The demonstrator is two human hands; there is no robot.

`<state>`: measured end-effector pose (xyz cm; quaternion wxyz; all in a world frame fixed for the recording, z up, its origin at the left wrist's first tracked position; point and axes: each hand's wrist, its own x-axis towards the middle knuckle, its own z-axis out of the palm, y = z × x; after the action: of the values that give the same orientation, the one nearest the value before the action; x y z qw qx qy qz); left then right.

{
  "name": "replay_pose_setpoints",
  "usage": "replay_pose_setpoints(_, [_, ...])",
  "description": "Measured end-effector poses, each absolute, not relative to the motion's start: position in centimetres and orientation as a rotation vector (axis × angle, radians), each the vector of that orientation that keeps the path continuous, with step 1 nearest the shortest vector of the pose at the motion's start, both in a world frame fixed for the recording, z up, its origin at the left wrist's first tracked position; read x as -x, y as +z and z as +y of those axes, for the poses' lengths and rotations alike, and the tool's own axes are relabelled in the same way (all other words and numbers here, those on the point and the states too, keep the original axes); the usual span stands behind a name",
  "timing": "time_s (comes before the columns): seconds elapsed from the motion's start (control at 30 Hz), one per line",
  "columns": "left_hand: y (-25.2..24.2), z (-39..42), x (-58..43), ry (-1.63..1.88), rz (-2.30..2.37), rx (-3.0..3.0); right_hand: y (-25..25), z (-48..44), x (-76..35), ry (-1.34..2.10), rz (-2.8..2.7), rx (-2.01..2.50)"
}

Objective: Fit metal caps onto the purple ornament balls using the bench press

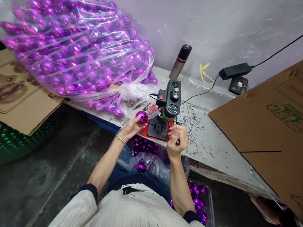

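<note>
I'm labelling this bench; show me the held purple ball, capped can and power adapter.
Held purple ball (142,117): head view, faceted surface.
Capped can (178,65): head view, body.
Power adapter (235,70): head view, casing.

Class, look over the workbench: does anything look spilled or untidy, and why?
Yes: short dark bits lie strewn across the white bench, mostly right of the black machine; they look odd because nothing contains them.

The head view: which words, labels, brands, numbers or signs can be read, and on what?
None can be read for certain.
Right cardboard box: green and reddish print, too blurred.
Left cardboard: brown print, too blurred.
Black-capped can: label too small.
Black machine: any button markings too small.
</note>
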<state>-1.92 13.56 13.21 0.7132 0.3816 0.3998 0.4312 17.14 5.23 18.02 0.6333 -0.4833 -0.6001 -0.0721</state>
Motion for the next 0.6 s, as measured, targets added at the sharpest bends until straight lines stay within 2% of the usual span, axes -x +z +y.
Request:
replay_pose_setpoints(0.2, [10.2, 12.9, -2.6, 0.943, 1.052, -1.082, 20.0, 5.4, -17.2, -0.138, -1.349, 1.134])
replay_pose_setpoints(0.33, [8.5, 12.8, -4.4, 1.054, 1.233, -1.596, 20.9, 5.6, -17.3, -0.137, -1.365, 1.15])
replay_pose_setpoints(0.43, [7.6, 12.7, -4.5, 1.001, 1.356, -1.912, 20.9, 5.5, -17.4, -0.133, -1.39, 1.132])
replay_pose_setpoints(0.6, [6.7, 12.9, -4.4, 0.982, 1.301, -2.08, 20.4, 5.3, -17.5, -0.124, -1.395, 1.119])
